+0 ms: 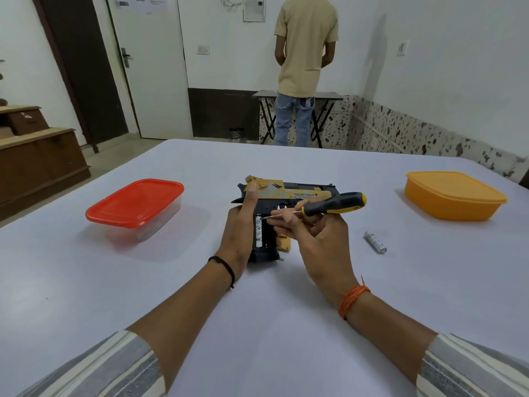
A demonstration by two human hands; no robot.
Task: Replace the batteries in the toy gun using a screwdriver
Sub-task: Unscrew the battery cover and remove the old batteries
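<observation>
Toy gun (286, 196) lies at frame centre on the bench (272, 296), light rigid plastic. Left hand (239, 224) grips its handle; right hand (312, 233) pinches the screwdriver (332, 204) at the battery (258, 230). Best held by the grip.

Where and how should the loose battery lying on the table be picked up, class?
Pinch the loose battery across its round middle, thumb and finger on its long sides, coming from above. It lies flat and slanted on the table, apart from everything else, so its sides are free while its ends would likely slip.
</observation>
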